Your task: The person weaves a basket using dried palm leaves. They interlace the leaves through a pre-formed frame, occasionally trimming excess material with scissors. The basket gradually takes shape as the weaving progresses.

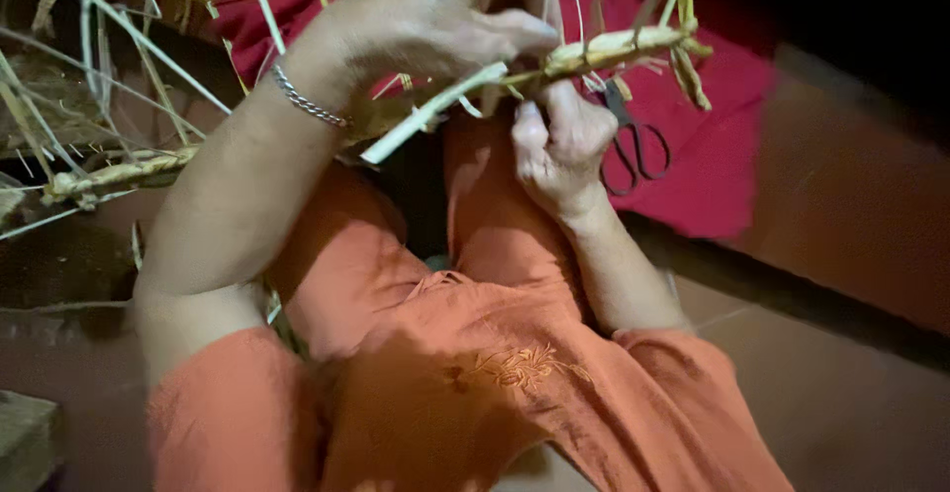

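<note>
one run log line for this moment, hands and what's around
left hand: grips straw bundle | right hand: pinches bundle from below | scissors: on red cloth | loose straw: left side

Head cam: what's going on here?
A seated person in orange clothing is working pale dried straw-like fibres with both bare hands. The left hand, with a silver bracelet on its wrist, grips a twisted bundle of yellowish straw from above; the right hand pinches it from below. A pair of dark scissors lies on a red cloth just beyond the hands. More loose strands lie on the person's left.
</note>
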### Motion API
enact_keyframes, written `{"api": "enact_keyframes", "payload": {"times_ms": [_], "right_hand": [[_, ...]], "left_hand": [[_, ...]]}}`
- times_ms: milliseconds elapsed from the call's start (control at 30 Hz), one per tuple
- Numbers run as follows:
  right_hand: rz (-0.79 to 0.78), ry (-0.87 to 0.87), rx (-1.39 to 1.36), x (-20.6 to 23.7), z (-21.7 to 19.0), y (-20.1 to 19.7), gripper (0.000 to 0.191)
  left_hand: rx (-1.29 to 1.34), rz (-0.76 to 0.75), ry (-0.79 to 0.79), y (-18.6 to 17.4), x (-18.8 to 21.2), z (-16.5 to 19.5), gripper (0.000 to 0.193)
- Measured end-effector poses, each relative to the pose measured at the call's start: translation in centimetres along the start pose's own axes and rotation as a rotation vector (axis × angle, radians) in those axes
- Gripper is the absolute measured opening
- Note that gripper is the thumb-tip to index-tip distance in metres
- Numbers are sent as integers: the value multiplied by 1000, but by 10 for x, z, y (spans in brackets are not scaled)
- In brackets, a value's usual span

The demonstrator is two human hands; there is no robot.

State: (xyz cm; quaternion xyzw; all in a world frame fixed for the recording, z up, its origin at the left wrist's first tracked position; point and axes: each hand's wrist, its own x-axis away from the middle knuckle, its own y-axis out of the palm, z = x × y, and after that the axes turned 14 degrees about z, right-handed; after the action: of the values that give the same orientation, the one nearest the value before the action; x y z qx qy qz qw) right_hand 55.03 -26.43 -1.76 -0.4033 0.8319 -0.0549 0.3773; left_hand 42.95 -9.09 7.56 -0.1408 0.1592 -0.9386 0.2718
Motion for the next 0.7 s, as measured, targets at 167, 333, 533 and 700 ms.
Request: {"api": "enact_keyframes", "payload": {"times_ms": [167,333,533,700], "right_hand": [[48,43,-72,24,-6,-9,6],[101,135,-115,71,31,-35,4],[96,401,236,118,130,-64,8],[124,443,158,117,172,-66,42]], "left_hand": [[-193,32,-88,3,15,32,34],[-248,87,-188,6,36,36,28],[-290,354,188,7,74,21,25],[-349,430,223,11,123,25,25]]}}
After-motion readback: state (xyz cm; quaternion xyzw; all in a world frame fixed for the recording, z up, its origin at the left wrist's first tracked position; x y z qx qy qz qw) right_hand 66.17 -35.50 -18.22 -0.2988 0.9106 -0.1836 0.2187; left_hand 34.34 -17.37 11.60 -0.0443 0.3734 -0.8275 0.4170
